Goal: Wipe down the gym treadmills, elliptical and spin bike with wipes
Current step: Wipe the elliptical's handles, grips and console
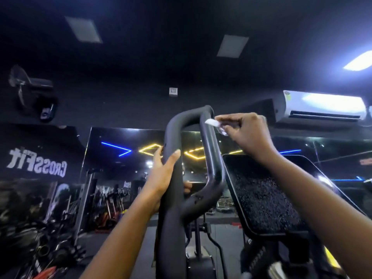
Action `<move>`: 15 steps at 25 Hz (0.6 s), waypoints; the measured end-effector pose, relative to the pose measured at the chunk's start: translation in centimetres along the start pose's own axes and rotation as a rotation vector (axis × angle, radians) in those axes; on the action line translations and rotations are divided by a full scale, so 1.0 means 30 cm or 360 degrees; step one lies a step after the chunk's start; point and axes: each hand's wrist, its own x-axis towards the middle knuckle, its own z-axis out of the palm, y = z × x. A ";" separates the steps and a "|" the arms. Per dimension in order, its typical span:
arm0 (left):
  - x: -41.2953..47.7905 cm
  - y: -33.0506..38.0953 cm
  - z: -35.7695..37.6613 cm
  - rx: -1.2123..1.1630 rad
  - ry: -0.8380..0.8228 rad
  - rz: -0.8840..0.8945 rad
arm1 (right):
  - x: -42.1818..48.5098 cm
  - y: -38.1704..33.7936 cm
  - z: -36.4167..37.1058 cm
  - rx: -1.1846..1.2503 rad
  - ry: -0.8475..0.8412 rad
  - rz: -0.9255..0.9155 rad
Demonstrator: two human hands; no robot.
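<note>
Left hand (164, 174) wraps the black looped handlebar (209, 141) of the elliptical, likely steadying it. Right hand (246, 131) pinches a small white wipe (211, 122) against the loop's upper right side, rubbing there

Wipe (212, 122): small, white, crumpled. It is pinched in the fingertips of the right hand (247, 135) and touches the right side of the handlebar loop (211, 154) just below its top bend.

Handlebar loop: matte black tube forming a long closed loop, upright with a slight tilt. The left hand (163, 178) grips its left leg.

Console (265, 198): dark speckled panel, tilted, just right of the loop.
</note>
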 end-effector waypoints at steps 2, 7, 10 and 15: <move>0.006 -0.004 0.000 -0.0003 -0.0003 -0.0023 | 0.084 0.049 0.070 -0.0150 -0.0050 -0.0168; 0.016 -0.008 0.002 -0.0057 0.0014 -0.0005 | 0.228 0.110 0.184 -0.0459 -0.0376 -0.0231; 0.019 -0.013 0.002 -0.0050 0.0002 0.0012 | 0.190 0.095 0.191 -0.0621 -0.0532 -0.0369; 0.023 -0.011 0.001 -0.0041 0.0018 0.0028 | 0.027 0.044 0.113 -0.0636 -0.0635 -0.0497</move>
